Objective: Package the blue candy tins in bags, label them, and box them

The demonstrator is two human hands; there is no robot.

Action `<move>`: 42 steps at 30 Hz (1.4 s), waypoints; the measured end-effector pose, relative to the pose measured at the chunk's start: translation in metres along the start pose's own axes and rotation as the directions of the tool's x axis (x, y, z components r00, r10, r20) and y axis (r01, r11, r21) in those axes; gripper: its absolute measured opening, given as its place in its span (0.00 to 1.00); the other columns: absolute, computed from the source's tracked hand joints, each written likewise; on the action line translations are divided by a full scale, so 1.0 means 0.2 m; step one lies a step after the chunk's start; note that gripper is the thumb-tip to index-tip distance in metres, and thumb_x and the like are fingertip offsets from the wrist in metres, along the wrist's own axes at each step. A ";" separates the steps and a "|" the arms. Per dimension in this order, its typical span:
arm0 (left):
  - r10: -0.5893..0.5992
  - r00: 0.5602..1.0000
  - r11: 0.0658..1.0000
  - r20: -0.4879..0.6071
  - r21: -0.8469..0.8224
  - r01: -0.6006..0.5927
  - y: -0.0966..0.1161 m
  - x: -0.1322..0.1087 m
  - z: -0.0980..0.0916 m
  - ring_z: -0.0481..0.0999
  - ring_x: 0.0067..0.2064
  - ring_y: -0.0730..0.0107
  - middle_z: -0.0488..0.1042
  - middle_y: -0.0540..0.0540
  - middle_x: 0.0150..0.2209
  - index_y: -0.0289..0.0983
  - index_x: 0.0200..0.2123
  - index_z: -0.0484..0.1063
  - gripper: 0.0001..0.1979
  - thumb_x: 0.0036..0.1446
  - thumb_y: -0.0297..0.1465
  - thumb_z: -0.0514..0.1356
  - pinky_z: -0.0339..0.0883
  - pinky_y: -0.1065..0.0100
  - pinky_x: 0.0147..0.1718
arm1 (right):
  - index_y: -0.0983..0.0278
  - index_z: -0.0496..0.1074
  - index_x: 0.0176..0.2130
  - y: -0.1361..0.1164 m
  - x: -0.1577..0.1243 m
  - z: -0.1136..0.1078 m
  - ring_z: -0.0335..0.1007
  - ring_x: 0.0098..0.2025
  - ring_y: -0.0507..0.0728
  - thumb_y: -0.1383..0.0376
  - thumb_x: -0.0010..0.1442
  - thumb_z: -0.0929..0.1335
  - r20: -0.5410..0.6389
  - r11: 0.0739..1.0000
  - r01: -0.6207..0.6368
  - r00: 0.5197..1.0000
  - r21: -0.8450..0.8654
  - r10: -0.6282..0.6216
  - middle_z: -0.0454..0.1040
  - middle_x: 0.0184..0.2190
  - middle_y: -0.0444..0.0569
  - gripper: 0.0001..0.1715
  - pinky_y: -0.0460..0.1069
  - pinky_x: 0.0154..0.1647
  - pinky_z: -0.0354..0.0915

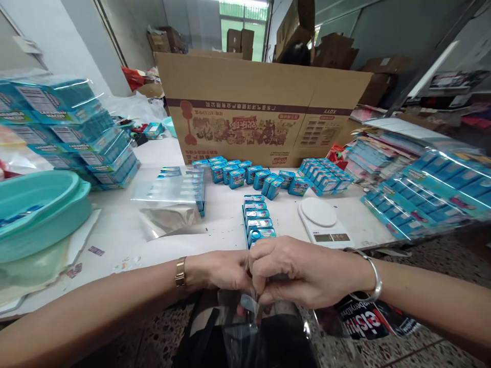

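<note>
Close together at the table's front edge, my left hand (230, 271) and my right hand (295, 271) both pinch a clear plastic bag (245, 332), which hangs down over my lap. The fingers of both hands are closed on the film. Just beyond them, a row of small blue boxes (259, 214) stands in a line running away from me; its near end is hidden behind my hands. To the left of that row lies a clear-wrapped pack of blue boxes (195, 186), with loose film spread at its front.
Loose blue boxes (237, 178) stand before a large cardboard carton (245, 82). A white kitchen scale (324, 222) is at right, near wrapped blue packs (425, 199). At left are stacked blue packs (72, 133) and turquoise basins (42, 230).
</note>
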State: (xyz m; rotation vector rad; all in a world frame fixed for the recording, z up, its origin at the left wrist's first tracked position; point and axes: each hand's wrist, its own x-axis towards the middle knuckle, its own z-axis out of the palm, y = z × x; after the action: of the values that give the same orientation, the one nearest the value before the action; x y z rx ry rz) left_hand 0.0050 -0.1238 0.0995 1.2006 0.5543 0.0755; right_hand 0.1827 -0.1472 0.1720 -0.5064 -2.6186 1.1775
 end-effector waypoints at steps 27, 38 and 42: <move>0.234 0.832 0.972 -0.503 0.114 -0.204 -0.05 -0.11 -0.08 0.67 0.19 0.77 0.76 0.50 0.26 0.35 0.25 0.71 0.12 0.53 0.38 0.61 0.62 0.71 0.22 | 0.65 0.73 0.27 -0.09 -0.11 0.11 0.66 0.21 0.51 0.71 0.55 0.71 0.134 0.740 -0.227 0.909 -0.633 0.394 0.75 0.22 0.45 0.06 0.49 0.22 0.46; 0.395 0.594 0.864 -0.700 0.063 -0.500 -0.07 -0.12 -0.18 0.77 0.34 0.68 0.78 0.47 0.30 0.35 0.27 0.76 0.10 0.51 0.37 0.67 0.67 0.66 0.44 | 0.65 0.71 0.32 0.20 -0.09 0.38 0.70 0.28 0.57 0.75 0.54 0.70 0.083 0.629 -0.114 0.958 -0.769 0.275 0.76 0.26 0.50 0.06 0.51 0.26 0.55; 0.375 0.620 0.765 -0.689 -0.147 -0.627 -0.08 -0.10 -0.10 0.75 0.31 0.70 0.77 0.47 0.28 0.34 0.26 0.77 0.15 0.44 0.40 0.73 0.70 0.67 0.37 | 0.69 0.71 0.44 0.43 -0.04 0.50 0.72 0.34 0.61 0.73 0.57 0.70 -0.039 0.558 -0.178 0.967 -0.811 0.252 0.76 0.33 0.54 0.13 0.54 0.33 0.65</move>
State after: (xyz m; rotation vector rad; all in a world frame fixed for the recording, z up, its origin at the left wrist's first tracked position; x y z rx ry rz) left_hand -0.0247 -0.1202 0.0873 0.8933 0.7141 1.0855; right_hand 0.1745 -0.1657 0.0416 -0.9691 -3.1210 -0.1009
